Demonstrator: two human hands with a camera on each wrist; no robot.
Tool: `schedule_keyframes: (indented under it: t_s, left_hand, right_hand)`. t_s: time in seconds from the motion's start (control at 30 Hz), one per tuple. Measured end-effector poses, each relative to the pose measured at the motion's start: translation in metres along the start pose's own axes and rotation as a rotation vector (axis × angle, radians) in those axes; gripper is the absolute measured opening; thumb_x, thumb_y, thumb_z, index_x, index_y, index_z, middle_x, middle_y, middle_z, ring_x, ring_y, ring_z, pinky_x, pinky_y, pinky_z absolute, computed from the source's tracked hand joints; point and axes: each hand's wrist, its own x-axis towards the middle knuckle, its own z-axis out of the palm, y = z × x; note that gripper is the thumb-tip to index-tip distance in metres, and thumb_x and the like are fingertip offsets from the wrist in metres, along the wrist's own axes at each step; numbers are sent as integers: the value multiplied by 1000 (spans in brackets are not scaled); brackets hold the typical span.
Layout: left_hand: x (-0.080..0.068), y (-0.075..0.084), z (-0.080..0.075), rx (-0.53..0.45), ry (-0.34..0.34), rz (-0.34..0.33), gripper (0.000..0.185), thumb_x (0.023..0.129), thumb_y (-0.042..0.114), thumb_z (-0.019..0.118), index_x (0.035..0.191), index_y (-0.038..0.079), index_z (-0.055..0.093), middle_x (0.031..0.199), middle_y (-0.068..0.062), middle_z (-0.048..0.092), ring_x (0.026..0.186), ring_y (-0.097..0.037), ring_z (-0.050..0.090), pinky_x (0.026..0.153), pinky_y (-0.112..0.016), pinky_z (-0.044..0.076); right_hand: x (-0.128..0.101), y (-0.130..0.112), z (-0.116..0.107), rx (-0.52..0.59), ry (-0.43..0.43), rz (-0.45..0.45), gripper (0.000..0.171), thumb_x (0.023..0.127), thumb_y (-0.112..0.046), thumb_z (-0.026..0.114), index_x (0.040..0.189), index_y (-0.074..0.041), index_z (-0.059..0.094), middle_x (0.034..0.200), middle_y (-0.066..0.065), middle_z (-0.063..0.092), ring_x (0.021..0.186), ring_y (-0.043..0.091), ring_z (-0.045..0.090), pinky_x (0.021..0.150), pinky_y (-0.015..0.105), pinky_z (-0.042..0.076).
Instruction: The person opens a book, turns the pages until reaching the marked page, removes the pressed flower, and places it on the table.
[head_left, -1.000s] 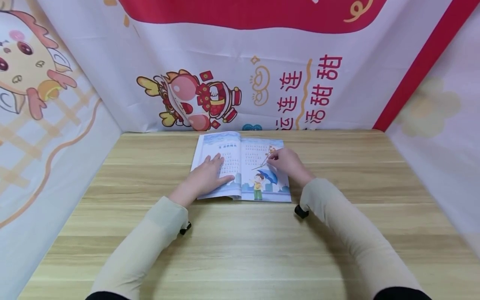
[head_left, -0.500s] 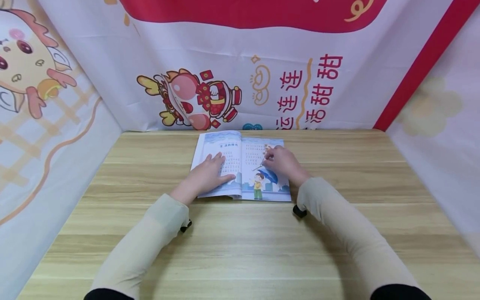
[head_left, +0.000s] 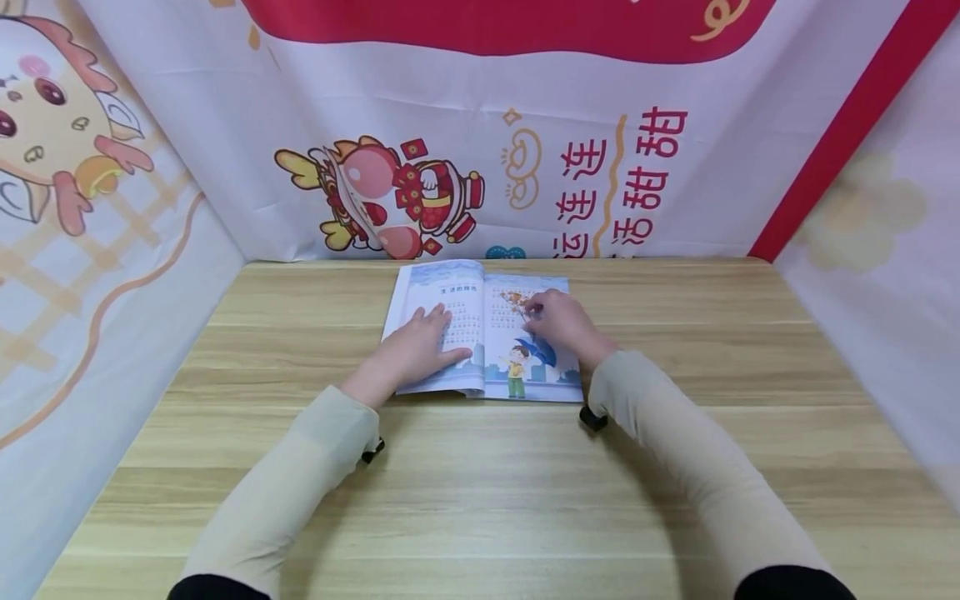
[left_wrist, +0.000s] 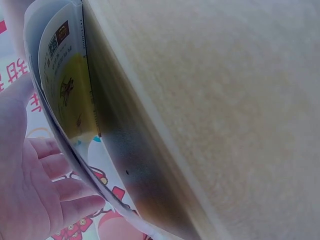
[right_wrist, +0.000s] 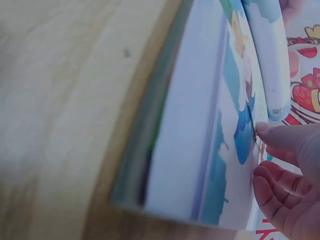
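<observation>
— Wooden table (head_left: 675,467), cartoon banners (head_left: 450,125) behind; open picture book (head_left: 480,333) at 12 o'clock, lying flat.

— Left hand (head_left: 416,350) flat, fingers spread, pressing left page; right hand (head_left: 562,321) on right page, fingers curled, pinching unclear.

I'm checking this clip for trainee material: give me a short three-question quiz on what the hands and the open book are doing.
1. True or false: the left hand lies flat on the left page of the open book.
2. What touches the right page? A) right hand B) a pen C) nothing
3. Fill in: the book lies on a wooden ____, near its far edge.

Key: 1 true, with straight fingers spread on the page. 2 A, its fingertips rest on the upper part of the page, above the drawing of a child with a blue umbrella. 3 table.
</observation>
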Motion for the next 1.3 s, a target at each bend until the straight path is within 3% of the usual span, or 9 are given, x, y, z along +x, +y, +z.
schedule_keyframes:
  t_s: [0.1,0.27,0.63,0.83,1.03,1.3]
  left_hand:
    - [0,0,0,-3,1,1,94,96,68,55,162,5,29,169,-14,20,154,-41,15,121,-58,20]
    - [0,0,1,-8,0,1,95,96,69,55,162,6,29,169,-14,20,154,-41,14,122,-57,19]
    - [0,-1,1,-13,9,2,94,96,67,56,161,6,30,168,-14,21,154,-41,16,121,-57,20]
    - [-1,0,0,-15,6,5,93,96,66,56,161,5,30,168,-15,21,154,-42,15,121,-58,20]
    - [-1,1,-2,-16,-1,5,93,97,66,56,161,5,30,168,-15,22,153,-42,16,121,-58,20]
    - [-1,1,-1,-25,-7,5,93,97,66,56,161,5,29,168,-15,21,154,-41,15,121,-58,19]
  right_hand:
    - [2,0,-2,95,-16,83,22,92,-17,77,110,-9,67,106,9,64,98,25,60,89,40,52]
    - [7,0,-8,186,-54,193,16,92,-16,77,100,-7,67,99,10,65,93,25,60,83,36,51]
    - [15,-3,-16,242,-66,299,11,92,-11,76,95,-1,71,86,10,68,72,19,61,70,30,52]
    - [20,-2,-15,231,-90,365,21,92,-16,76,104,0,71,77,6,62,65,16,56,65,27,47]
    - [21,-1,-16,230,-92,369,30,92,-18,75,113,2,67,81,7,59,66,16,54,65,28,45]
    - [20,8,-13,278,-64,326,21,92,-20,76,99,0,73,73,4,62,62,14,55,63,26,46]
